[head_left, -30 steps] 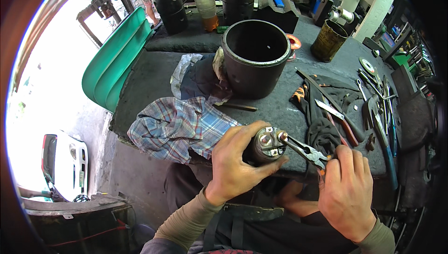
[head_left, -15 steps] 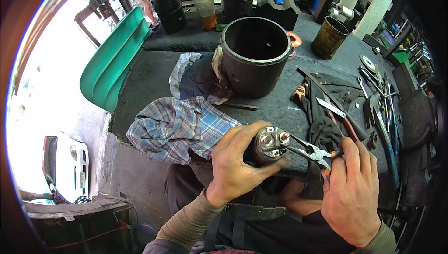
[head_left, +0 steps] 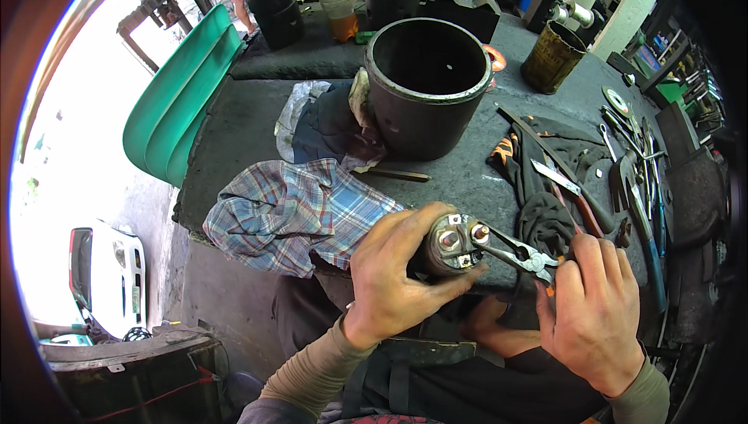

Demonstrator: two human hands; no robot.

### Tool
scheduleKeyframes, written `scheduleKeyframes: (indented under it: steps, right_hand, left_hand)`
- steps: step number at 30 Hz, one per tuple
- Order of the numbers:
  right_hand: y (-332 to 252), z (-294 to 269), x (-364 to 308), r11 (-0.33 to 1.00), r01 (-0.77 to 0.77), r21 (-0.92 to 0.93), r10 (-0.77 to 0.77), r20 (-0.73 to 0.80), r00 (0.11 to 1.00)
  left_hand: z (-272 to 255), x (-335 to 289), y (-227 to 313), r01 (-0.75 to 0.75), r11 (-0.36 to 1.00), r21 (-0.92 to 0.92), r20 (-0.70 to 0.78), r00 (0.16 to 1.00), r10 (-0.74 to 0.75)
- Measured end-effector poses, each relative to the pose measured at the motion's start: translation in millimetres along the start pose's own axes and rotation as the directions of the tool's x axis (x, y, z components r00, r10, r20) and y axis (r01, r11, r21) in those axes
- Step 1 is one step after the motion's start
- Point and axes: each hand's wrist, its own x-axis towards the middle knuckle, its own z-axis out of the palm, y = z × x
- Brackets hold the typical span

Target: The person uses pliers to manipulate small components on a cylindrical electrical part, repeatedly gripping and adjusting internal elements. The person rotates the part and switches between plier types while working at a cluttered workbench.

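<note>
My left hand (head_left: 397, 272) is wrapped round a dark cylindrical starter solenoid (head_left: 460, 246), holding it upright near the bench's front edge. Two threaded copper-coloured studs with nuts and small metal tabs show on its top face. In my right hand (head_left: 594, 311) are long-nose pliers (head_left: 533, 261) with orange grips, held by the handles. Their jaws reach left to the right-hand stud (head_left: 480, 233) and seem to be around its nut. The solenoid's lower body is hidden by my left hand.
A plaid cloth (head_left: 288, 214) lies left of my hands on the dark bench (head_left: 257, 105). Behind stands a large black metal cylinder (head_left: 427, 105). Dark rags (head_left: 549, 218) and steel hand tools (head_left: 635, 182) are at the right; a rusty can (head_left: 552, 58) stands farther back.
The pliers' jaws have swung slightly on the right-hand stud, and my right hand has shifted a little right and down. My left hand keeps its hold on the solenoid.
</note>
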Motion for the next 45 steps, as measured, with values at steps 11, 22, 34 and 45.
scheduleKeyframes:
  steps: [11,22,34,45]
  right_hand:
    - [7.6,6.0,8.8,0.994,-0.021,0.104,0.026,-0.049,0.998]
    - [29.1,27.3,-2.4,0.963,0.022,0.269,0.039,-0.221,0.975]
    - [51.0,48.4,-24.2,0.963,-0.187,0.195,0.187,0.016,0.982]
    - [104.7,61.7,-17.5,0.838,-0.321,0.442,0.325,0.068,0.943]
  left_hand:
    - [0.1,-0.2,-1.8,0.019,1.000,-0.018,0.012,1.000,-0.019]
    - [-0.5,-0.4,-2.0,0.031,0.998,-0.045,0.040,0.999,-0.029]
    - [2.4,-2.4,4.1,0.234,0.958,-0.168,0.112,0.970,-0.217]
    - [-13.9,-19.5,17.2,0.123,0.966,-0.228,-0.082,0.986,-0.145]
